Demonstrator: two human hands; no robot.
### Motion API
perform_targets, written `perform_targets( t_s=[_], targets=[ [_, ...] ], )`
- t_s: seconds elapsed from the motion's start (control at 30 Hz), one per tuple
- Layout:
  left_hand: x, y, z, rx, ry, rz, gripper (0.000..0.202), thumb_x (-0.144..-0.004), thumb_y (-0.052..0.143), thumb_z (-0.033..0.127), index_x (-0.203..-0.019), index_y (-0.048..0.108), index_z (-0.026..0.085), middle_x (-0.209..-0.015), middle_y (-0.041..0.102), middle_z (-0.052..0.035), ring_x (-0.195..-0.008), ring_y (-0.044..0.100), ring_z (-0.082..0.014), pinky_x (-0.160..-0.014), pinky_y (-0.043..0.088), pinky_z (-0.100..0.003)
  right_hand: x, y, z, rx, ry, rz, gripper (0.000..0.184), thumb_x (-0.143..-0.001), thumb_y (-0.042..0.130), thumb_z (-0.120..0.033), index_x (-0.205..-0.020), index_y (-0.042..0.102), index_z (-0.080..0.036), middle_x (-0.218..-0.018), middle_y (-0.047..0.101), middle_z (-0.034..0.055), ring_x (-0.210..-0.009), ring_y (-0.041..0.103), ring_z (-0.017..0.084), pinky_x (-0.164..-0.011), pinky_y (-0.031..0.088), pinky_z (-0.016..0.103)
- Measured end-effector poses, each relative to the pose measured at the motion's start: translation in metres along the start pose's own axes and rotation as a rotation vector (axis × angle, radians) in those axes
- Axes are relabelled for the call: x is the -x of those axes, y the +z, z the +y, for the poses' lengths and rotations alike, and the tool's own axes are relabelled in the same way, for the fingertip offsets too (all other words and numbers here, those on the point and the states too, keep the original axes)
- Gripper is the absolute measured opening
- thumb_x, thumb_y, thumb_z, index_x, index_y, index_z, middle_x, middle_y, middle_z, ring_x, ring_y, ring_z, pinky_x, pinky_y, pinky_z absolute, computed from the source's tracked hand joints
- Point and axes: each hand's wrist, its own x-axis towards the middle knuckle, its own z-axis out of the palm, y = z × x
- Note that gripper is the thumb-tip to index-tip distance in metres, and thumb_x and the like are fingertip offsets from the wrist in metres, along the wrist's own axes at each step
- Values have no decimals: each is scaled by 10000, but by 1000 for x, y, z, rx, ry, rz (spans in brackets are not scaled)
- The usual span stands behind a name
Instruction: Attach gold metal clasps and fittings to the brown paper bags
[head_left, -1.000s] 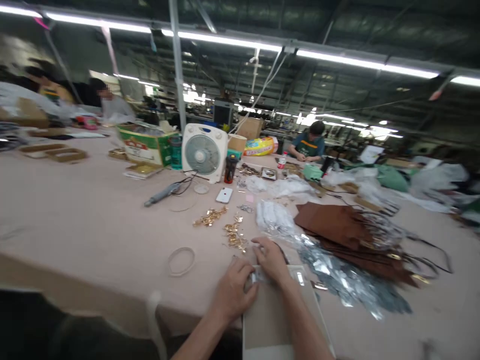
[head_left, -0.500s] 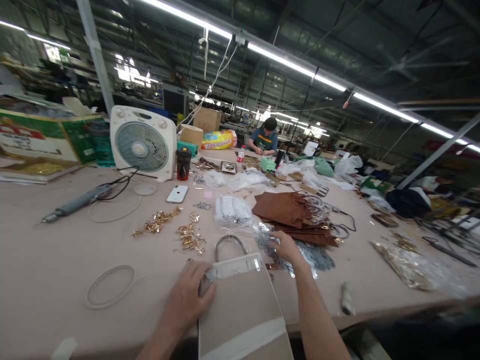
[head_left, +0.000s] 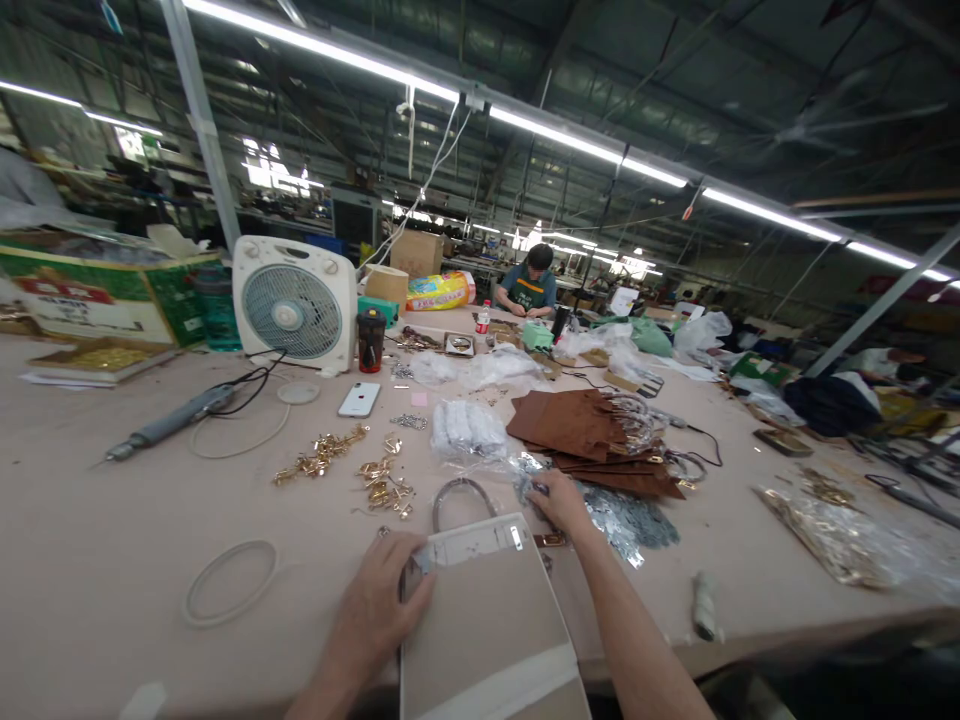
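A flat beige board (head_left: 487, 620) with tape strips across it lies in front of me, and a grey loop handle (head_left: 459, 485) arches out beyond its top edge. My left hand (head_left: 384, 595) grips the board's upper left corner, thumb on top; a small shiny piece shows by the fingertips. Over the left part of a pile of small silvery metal plates (head_left: 630, 525), my right hand (head_left: 561, 502) has its fingers pinched together; what is between them is too small to make out. A brown strap end with a gold-coloured fitting (head_left: 551, 540) sticks out right of the board.
Brown bag pieces (head_left: 562, 425) with handles are stacked beyond the plates. Gold-coloured hardware (head_left: 319, 455), a phone (head_left: 359, 399), a wrapped white bundle (head_left: 469, 430) and an electric screwdriver (head_left: 169, 420) lie leftward. A fan (head_left: 294, 305) stands behind. A co-worker (head_left: 529, 285) sits across the table.
My right hand has drawn slightly back over the metal plates, its fingers now closer together. My left hand stays on the board's corner. The whole view has shifted slightly.
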Motion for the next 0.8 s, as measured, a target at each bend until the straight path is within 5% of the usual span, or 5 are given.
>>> perform_targets(
  t_s=[0.27, 0.43, 0.6, 0.8],
  targets=[
    [0, 8, -11, 8, 24, -7, 277, -936, 639, 395, -1175, 651, 254, -1150, 685, -77, -1086, 661, -293, -948, 589, -468, 8, -5, -10, -260, 133, 258, 191, -808, 715, -382, -851, 777, -207, -951, 760, 76, -952, 672, 252, -919, 490, 354],
    [-1, 5, -5, 1, 22, -22, 266, -925, 649, 322, -1180, 641, 247, -1161, 671, -81, -1100, 648, -287, -955, 584, -468, 32, -17, -29, -583, 167, 377, 477, -905, 596, -603, -1042, 734, -168, -871, 732, 73, -784, 662, 210, -752, 544, 333],
    [2, -6, 12, -24, 53, 11, 365, -874, 679, 215, -1235, 619, 206, -1254, 636, -117, -1200, 593, -302, -1052, 535, -495, 85, 5, -61, -1032, 203, 275, 529, -823, 784, -567, -1208, 706, -213, -844, 692, 22, -713, 619, 164, -679, 528, 293],
    [6, -1, 34, -69, 192, -58, 436, -921, 596, 119, -1342, 570, 226, -1351, 602, -118, -1271, 554, -290, -1109, 492, -493, 120, 38, -89, -1057, 262, 321, 438, -823, 791, -547, -1092, 725, -208, -843, 701, 20, -759, 640, 176, -727, 529, 294]
  ],
)
